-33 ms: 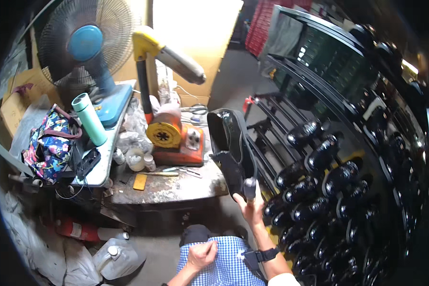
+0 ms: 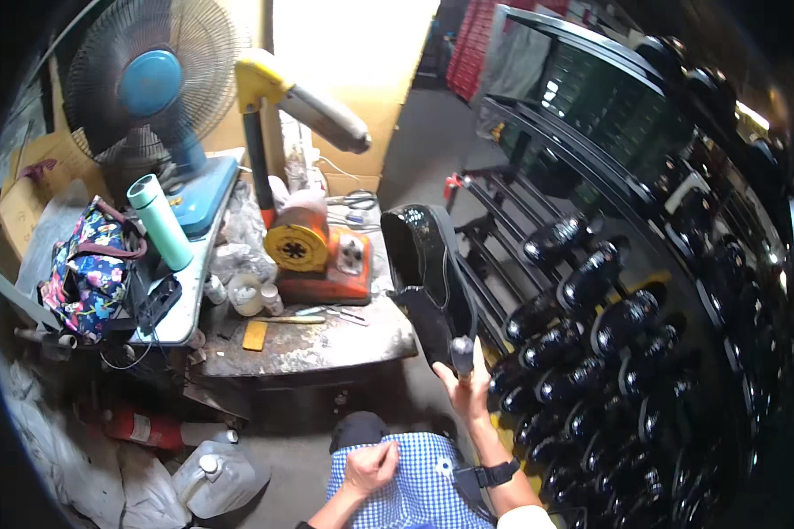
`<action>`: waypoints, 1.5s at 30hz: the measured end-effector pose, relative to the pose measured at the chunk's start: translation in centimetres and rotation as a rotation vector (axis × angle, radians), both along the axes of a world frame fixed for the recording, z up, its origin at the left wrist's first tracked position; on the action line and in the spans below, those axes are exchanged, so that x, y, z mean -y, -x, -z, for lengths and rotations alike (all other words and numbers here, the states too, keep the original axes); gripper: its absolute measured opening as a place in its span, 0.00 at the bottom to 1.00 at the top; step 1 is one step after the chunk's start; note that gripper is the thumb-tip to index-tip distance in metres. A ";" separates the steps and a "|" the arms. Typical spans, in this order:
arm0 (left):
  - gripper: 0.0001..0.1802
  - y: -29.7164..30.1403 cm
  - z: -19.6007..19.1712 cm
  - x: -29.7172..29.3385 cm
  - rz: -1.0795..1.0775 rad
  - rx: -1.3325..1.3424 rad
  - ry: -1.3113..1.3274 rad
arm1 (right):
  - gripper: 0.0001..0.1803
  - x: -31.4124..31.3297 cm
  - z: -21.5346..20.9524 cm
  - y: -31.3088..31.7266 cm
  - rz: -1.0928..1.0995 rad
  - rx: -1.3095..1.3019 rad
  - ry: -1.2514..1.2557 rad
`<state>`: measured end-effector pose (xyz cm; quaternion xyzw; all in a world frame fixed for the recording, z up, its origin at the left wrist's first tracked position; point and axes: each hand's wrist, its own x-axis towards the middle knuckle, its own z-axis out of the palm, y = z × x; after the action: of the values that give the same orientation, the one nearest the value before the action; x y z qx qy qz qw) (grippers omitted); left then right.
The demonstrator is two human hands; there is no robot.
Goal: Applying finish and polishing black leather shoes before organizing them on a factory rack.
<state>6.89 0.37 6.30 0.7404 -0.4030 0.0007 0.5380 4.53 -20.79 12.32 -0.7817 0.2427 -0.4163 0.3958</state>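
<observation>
My right hand (image 2: 469, 388) grips a glossy black shoe (image 2: 428, 286) by its lower end. The shoe is tilted up, its opening partly facing me, and a dark rounded knob-like piece (image 2: 461, 351) shows beside my fingers. Most of my right fingers are hidden behind the shoe. Closed into a fist, my left hand (image 2: 372, 465) rests over the blue-and-white checked apron (image 2: 406, 480) on my lap. Whether anything is inside that fist is hidden. Beyond the shoe, on the worn workbench (image 2: 353, 344), stands an orange-and-yellow machine (image 2: 313, 256).
Racks of black shoes (image 2: 582, 353) crowd the right side. On the bench lie a yellow block (image 2: 255, 335), scissors (image 2: 359, 199) and a white tub (image 2: 245, 294). Left are a fan (image 2: 150, 84), a mint bottle (image 2: 161, 222) and a floral bag (image 2: 93, 273). A plastic jug (image 2: 216, 480) stands below.
The surroundings sit slightly farther left in the picture. My right hand keeps its grip on the shoe, and my left hand stays closed over my lap.
</observation>
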 end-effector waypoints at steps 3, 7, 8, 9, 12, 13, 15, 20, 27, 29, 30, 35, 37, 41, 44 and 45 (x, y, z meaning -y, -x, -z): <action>0.03 0.1 0.1 0.0 0.028 0.019 -0.019 | 0.44 -0.8 -0.3 5.3 0.129 -0.140 -0.023; 0.05 0.8 0.2 -0.2 0.034 0.071 -0.065 | 0.44 -1.3 -1.6 10.2 0.100 -0.098 0.120; 0.05 1.1 0.3 -0.2 0.031 0.033 -0.037 | 0.43 -1.4 -2.0 10.8 0.101 -0.102 0.125; 0.05 1.3 0.3 -0.3 0.034 0.019 -0.024 | 0.43 -1.4 -2.5 11.1 0.101 -0.101 0.135; 0.05 1.9 0.5 0.0 0.037 0.018 0.007 | 0.37 -0.7 -4.0 10.6 0.048 -0.097 -0.013; 0.05 2.1 0.6 0.2 0.032 0.022 0.013 | 0.37 -0.1 -4.5 9.7 0.055 -0.122 -0.065; 0.04 2.3 0.8 0.8 0.017 0.044 0.015 | 0.35 1.4 -5.3 7.2 0.039 -0.106 -0.063; 0.05 2.3 0.7 2.1 -0.001 0.106 0.037 | 0.32 5.9 -6.6 -0.8 -0.049 -0.124 -0.021; 0.04 1.0 -0.1 1.8 0.004 0.137 0.024 | 0.28 10.2 -7.1 -12.7 -0.169 -0.072 -0.058; 0.03 0.6 0.0 1.5 -0.002 0.129 0.042 | 0.25 10.7 -7.3 -15.2 -0.165 -0.043 -0.044; 0.03 0.5 0.0 1.3 0.003 0.128 0.031 | 0.23 10.8 -7.4 -16.3 -0.164 -0.019 -0.040; 0.04 -0.2 0.3 0.5 -0.009 0.150 0.046 | 0.19 10.9 -8.7 -20.1 -0.145 0.019 -0.014; 0.04 -0.5 0.4 0.2 -0.014 0.207 0.035 | 0.20 10.8 -9.2 -20.8 -0.145 0.023 0.009; 0.03 -0.7 0.6 -0.1 -0.019 0.289 0.009 | 0.20 10.7 -9.7 -22.0 -0.124 -0.047 0.002; 0.03 -0.7 0.6 -0.1 -0.024 0.246 0.028 | 0.20 10.4 -9.3 -22.5 -0.163 0.014 -0.015; 0.03 -0.6 0.6 -0.1 -0.029 0.207 0.043 | 0.21 10.2 -9.0 -22.2 -0.199 0.036 -0.079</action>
<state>7.53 0.43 5.66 0.7302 -0.4458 0.0936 0.5092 26.76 -31.01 21.30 -0.7781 0.1730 -0.3791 0.4700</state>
